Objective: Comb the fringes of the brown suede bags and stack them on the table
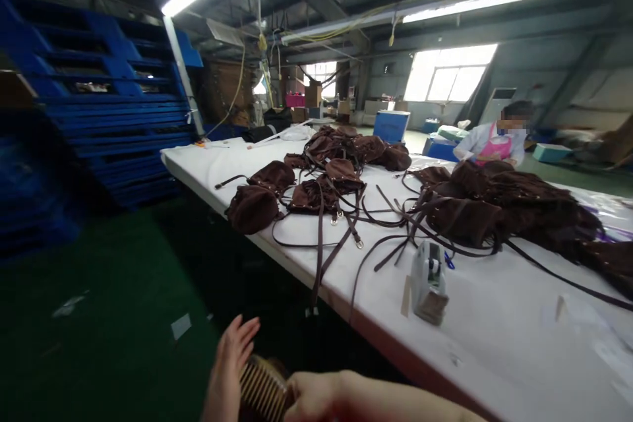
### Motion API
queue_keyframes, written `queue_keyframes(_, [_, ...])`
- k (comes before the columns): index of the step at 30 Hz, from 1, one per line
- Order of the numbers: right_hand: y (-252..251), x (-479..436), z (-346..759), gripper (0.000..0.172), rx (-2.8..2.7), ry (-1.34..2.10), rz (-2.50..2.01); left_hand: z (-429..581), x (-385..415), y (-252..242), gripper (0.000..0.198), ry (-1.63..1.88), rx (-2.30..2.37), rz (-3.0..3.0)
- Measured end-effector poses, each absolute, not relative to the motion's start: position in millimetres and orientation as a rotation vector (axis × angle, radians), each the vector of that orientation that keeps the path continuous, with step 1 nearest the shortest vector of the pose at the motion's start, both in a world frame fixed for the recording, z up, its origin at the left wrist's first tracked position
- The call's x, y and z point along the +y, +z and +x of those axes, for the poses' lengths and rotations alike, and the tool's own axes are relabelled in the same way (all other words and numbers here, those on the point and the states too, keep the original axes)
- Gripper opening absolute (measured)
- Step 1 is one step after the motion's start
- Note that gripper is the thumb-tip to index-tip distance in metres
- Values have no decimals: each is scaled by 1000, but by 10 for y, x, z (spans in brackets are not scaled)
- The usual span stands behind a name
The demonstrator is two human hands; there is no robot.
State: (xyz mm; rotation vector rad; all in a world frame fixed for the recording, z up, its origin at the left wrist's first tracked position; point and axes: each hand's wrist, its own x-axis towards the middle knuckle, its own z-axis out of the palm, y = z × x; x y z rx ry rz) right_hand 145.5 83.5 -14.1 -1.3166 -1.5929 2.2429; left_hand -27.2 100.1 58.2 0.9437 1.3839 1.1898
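At the bottom of the head view, my right hand (314,395) is closed round one end of a brown wide-toothed comb (263,388). My left hand (228,366) is upright beside the comb's other end, its fingers stretched out; I cannot tell whether it touches the teeth. Both hands are off the table's edge, over the dark floor. On the white-covered table (469,349) lie dark brown cloth bags (254,208) with long straps, some with metal buckles. A strap (319,244) hangs over the near edge.
A grey-white tape dispenser (429,283) stands near the table's front edge. A larger pile of brown bags (514,204) lies to the right, with a person (494,138) in a pink apron behind it. Blue pallets (109,105) are stacked at the left; paper scraps (180,326) lie on the green floor.
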Motion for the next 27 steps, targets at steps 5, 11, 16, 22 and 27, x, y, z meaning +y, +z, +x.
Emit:
queue_keyframes(5, [170, 608, 1767, 13, -1279, 2410, -1052, -157, 976, 547, 83, 543, 960, 746])
queue_keyframes(11, [578, 657, 1856, 13, -1047, 2406, -911, -303, 983, 890, 69, 313, 838, 984])
queue_keyframes(16, [912, 682, 1801, 18, -1114, 2452, -868, -371, 908, 1208, 52, 113, 777, 1392])
queue_keyframes(22, [741, 769, 1907, 19, -1157, 2573, -1024, -18, 584, 623, 42, 170, 474, 1102])
queue_keyframes(27, [413, 977, 2172, 17, -1221, 2490, -1216, 142, 406, 233, 36, 282, 418, 931])
